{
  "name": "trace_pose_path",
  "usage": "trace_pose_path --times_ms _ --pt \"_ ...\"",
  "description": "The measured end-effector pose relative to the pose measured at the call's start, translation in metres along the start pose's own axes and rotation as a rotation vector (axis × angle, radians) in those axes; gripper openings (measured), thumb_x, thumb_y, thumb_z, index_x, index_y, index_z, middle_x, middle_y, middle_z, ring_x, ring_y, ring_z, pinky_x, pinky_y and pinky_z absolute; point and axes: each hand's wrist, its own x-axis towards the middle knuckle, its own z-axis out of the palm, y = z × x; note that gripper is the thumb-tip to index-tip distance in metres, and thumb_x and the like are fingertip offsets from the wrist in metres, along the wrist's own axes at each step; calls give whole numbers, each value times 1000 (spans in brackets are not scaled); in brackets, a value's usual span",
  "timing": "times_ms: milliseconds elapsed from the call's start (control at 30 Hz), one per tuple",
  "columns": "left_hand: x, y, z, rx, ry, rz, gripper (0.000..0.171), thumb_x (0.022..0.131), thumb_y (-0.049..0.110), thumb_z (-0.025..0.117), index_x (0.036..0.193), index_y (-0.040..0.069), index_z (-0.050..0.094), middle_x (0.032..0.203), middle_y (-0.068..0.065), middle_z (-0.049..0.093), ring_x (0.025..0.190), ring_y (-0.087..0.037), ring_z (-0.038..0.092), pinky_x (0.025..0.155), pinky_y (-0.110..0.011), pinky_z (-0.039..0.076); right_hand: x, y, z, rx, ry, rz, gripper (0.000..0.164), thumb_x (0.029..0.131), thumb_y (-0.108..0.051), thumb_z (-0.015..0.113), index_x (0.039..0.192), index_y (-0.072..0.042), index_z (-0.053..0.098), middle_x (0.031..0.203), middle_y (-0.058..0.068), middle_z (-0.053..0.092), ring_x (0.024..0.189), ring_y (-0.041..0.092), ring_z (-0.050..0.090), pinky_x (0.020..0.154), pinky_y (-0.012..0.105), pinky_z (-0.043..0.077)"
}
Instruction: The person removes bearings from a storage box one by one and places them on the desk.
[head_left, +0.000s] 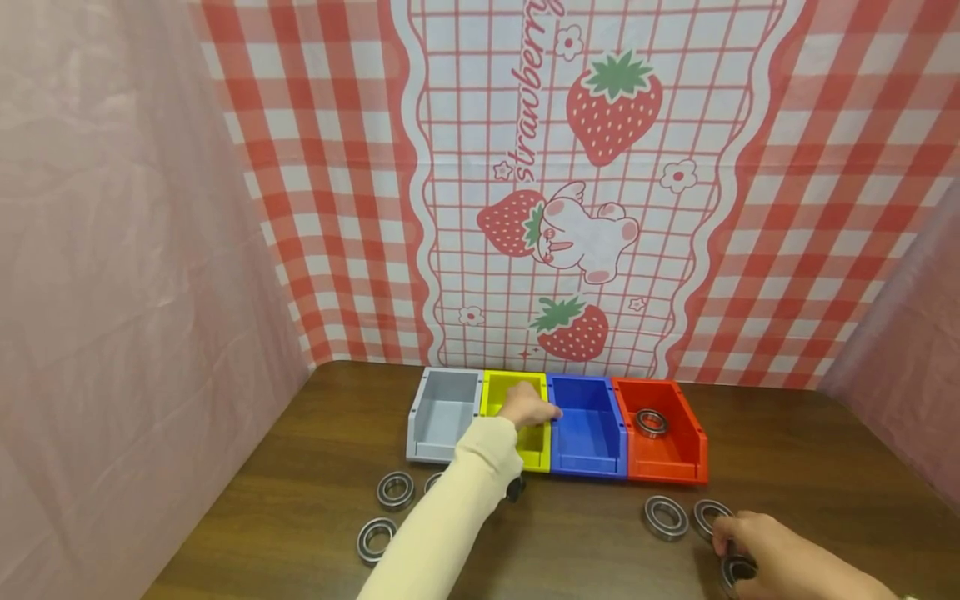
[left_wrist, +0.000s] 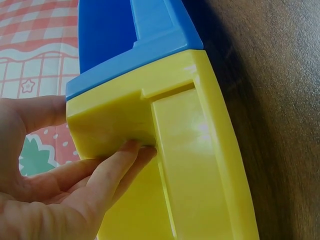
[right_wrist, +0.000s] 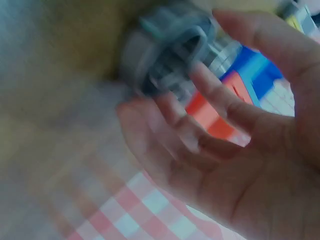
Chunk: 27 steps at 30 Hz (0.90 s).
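My left hand point(head_left: 527, 406) is at the yellow bin point(head_left: 534, 460). Seen from the left wrist, its fingers press inside the yellow wall and the thumb lies over the edge beside the blue bin point(left_wrist: 107, 35), pinching the wall between them. My right hand point(head_left: 772, 546) hovers at the right front with thumb and fingers spread about a ball bearing point(head_left: 738, 572). Another bearing point(head_left: 709, 512) lies just beyond its fingertips, and a third bearing point(head_left: 666, 517) to the left of that. The right wrist view is blurred, showing a bearing point(right_wrist: 135, 55) past the parted fingers.
A grey bin point(head_left: 444, 417) and a red bin point(head_left: 663, 462) complete the row with the yellow and blue ones; one bearing point(head_left: 651, 422) sits in the red bin. Several bearings point(head_left: 395, 491) lie at the left, one partly behind the left sleeve point(head_left: 450, 517). A checked strawberry cloth point(head_left: 360, 208) hangs behind.
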Motion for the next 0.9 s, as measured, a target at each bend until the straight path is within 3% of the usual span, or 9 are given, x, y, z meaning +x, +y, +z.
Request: trace_pose_path --times_ms 67,133,200,367,467,733,900 --pt "0 0 -1 -6 -2 -2 36 78 24 77 96 -1 57 82 -9 55 74 -21 52 70 -33 48 3 -1 -7 -28 33 -51 30 68 -16 81 86 -17 57 78 -10 48 68 -6 36 54 18 33" --pt "1 1 -1 -12 -1 0 35 78 24 77 95 0 57 81 -9 54 73 -21 52 70 -33 48 7 -4 -13 -101 127 -123 35 64 -17 83 86 -18 57 78 -13 47 69 -7 36 54 18 32" --pt "1 1 -2 -17 -1 -1 35 79 23 76 95 0 56 80 -8 53 72 -21 52 69 -33 48 14 -10 -19 -189 225 -143 39 60 -19 86 86 -21 58 80 -14 49 70 -6 41 54 19 36" --pt "2 2 -3 -9 0 2 35 80 24 76 95 -1 56 80 -8 53 72 -22 52 70 -34 49 35 -31 -30 -421 497 -49 44 51 -21 85 81 -32 56 82 -17 51 74 1 45 51 21 38" --pt "1 2 -3 -3 0 5 35 80 24 76 94 -1 56 81 -9 53 73 -22 52 70 -34 49 47 -34 -32 -475 602 -44 43 49 -22 84 80 -31 55 80 -16 50 73 5 41 50 20 34" --pt "-1 1 -2 -1 -2 12 33 79 24 76 92 0 57 82 -9 55 75 -21 52 71 -33 49 74 -30 -39 -480 672 -113 41 51 -23 85 85 -21 62 85 -7 56 74 11 46 58 28 43" --pt "0 -1 0 10 -4 15 32 78 24 77 86 1 56 82 -9 56 74 -20 52 71 -33 49 90 -25 -40 -461 662 -75 37 54 -20 81 86 -16 63 83 -3 57 73 15 48 63 33 45"
